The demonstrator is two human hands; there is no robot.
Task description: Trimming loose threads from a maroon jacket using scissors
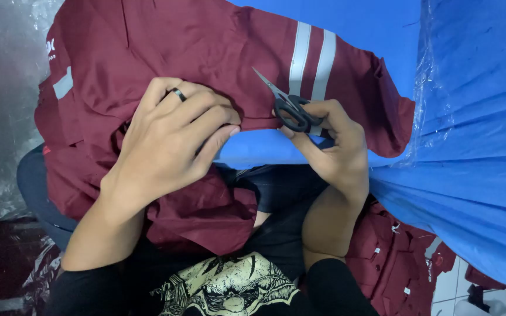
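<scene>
Maroon garment (165, 52) with two grey stripes, creased under left hand (171, 137)

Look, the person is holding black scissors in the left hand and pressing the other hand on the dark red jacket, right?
Not quite. The head view shows the black scissors in the right hand, not the left. The left hand, which wears a ring, is the one pressing on the dark red jacket.
</scene>
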